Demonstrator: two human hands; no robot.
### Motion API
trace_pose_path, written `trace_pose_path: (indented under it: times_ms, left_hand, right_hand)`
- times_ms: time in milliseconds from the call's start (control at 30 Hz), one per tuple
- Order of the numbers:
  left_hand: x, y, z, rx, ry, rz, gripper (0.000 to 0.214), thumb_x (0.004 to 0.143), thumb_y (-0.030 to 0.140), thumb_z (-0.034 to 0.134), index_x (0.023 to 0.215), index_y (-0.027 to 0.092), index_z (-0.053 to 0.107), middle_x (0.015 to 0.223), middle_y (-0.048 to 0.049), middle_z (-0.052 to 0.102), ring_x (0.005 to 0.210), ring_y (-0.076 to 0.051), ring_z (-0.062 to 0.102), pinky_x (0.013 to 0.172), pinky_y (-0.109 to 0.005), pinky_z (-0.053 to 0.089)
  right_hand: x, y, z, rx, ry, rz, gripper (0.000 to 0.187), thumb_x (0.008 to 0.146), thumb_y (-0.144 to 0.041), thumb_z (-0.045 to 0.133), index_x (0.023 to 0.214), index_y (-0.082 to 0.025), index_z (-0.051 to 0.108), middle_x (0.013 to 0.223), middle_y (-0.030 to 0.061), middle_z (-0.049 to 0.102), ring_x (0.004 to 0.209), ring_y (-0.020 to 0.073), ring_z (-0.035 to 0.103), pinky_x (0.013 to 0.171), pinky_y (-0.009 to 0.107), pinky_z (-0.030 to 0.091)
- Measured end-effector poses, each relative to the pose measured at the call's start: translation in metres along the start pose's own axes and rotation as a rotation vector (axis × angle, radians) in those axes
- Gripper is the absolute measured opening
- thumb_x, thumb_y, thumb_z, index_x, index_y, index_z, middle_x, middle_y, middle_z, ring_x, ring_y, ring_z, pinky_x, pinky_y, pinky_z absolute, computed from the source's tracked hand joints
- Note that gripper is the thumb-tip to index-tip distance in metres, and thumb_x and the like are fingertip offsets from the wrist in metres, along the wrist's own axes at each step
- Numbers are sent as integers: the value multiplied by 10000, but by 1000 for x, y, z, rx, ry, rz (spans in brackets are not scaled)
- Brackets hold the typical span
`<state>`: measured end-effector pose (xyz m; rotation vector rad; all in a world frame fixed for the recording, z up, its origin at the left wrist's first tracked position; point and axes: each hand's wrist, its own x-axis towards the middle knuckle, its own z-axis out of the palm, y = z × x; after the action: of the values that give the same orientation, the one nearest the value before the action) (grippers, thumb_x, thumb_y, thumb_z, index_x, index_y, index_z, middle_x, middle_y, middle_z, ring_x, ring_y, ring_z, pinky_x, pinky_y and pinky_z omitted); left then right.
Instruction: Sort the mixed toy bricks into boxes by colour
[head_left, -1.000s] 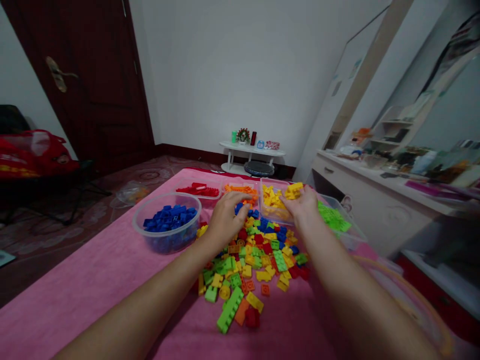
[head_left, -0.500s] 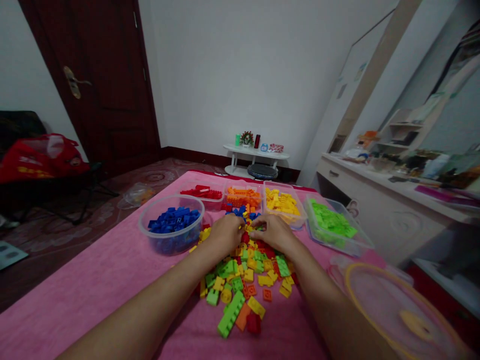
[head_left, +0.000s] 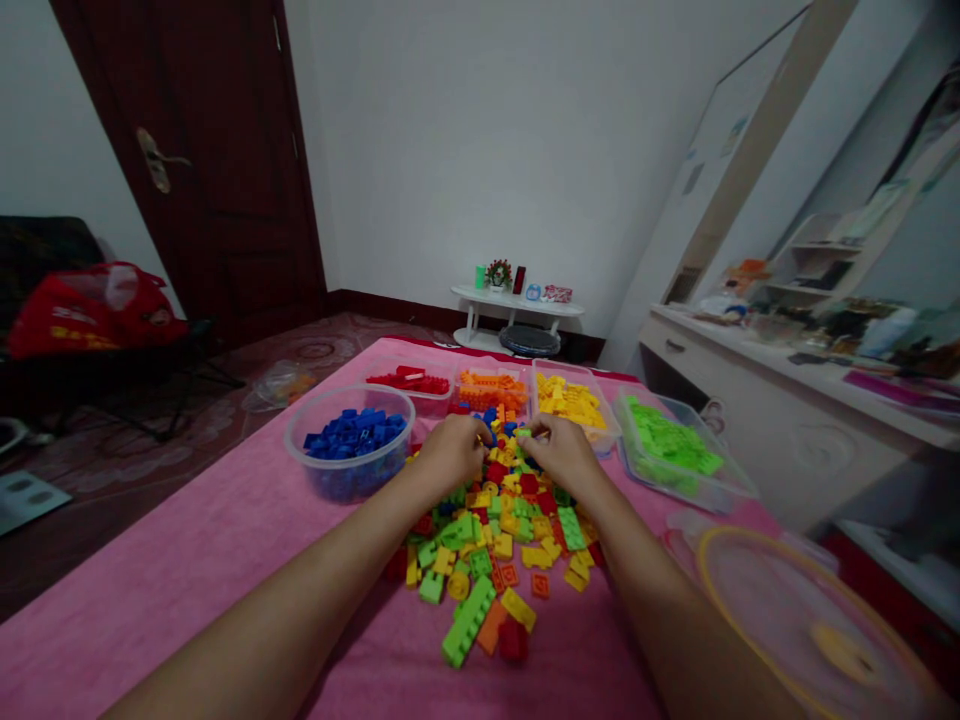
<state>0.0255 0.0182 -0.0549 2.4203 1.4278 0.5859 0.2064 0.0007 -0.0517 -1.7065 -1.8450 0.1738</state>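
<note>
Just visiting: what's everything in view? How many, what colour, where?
Loose bricks: many, mixed colours, heaped centrally
Round tub: one, clear, left, holding blue bricks
Rectangular boxes: four, clear, far side to right, holding red bricks, orange bricks, yellow bricks, green bricks
Round lid: one, clear with yellow rim, near right
Cloth: one, pink, beneath these
Bag: one, red, left
Door: one, dark red, back left
Stand: one, white, far back
Plant: one, red-green, on stand
Dresser: one, white, right
Left hand: one, bare, over heap, left
Right hand: one, bare, over heap, right
</note>
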Motion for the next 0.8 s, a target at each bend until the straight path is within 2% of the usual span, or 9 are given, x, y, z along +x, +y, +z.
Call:
trace_pose_path:
  times_ms: [100,233,300,433,533,667,800]
  left_hand:
    - [-1,3,-9,-3,1,11,265,718,200,521,906,214,707,910,-41,703,830,-172,625,708,-242,446]
    - [-6,6,-22,89,-85,-14,250,685,203,563,877,238,720,886,-50,703,800,-194,632,683,-260,446]
    - [-8,6,-27,156,-147,-26,234,660,198,589,840,255,728,858,-52,704,779,-205,636,663,-263,444]
    - [-12,5,-31,238,-223,-7,198,619,266,647,800,250,728,836,-62,701,754,-228,639,629,-277,447]
    - [-13,5,-28,265,-230,19,249,577,309,692,817,246,719,862,-68,695,779,-244,638,633,-288,460]
    - [-15,12,-23,341,-194,4,272,577,298,703,841,233,710,883,-94,688,822,-278,636,663,-328,481]
    - [-17,20,-23,368,-217,-16,281,621,259,678,896,198,695,929,-120,683,860,-276,637,710,-326,491]
  right_hand:
    - [1,7,0,-64,-76,17,154,652,-322,601,673,-174,637,668,23,634,639,143,553,548,222,338]
    - [2,10,-6,-210,-16,69,171,637,-296,626,761,-180,644,729,33,641,662,148,555,556,228,338]
    - [1,10,-7,-251,-21,23,220,655,-267,615,861,-198,655,805,38,650,719,155,567,600,233,359]
    - [-3,12,-1,-310,-146,-105,378,675,-176,589,1034,-279,649,976,40,636,892,183,573,738,262,380]
    - [-7,13,5,-351,-216,-131,350,692,-210,609,1027,-298,660,1025,46,623,964,211,558,796,289,374]
    - [-9,11,10,-360,-181,-132,277,721,-255,612,994,-273,660,1017,55,623,955,215,563,798,298,371]
    - [-8,12,7,-303,-153,-108,182,731,-255,591,895,-251,670,957,48,644,919,207,566,762,294,369]
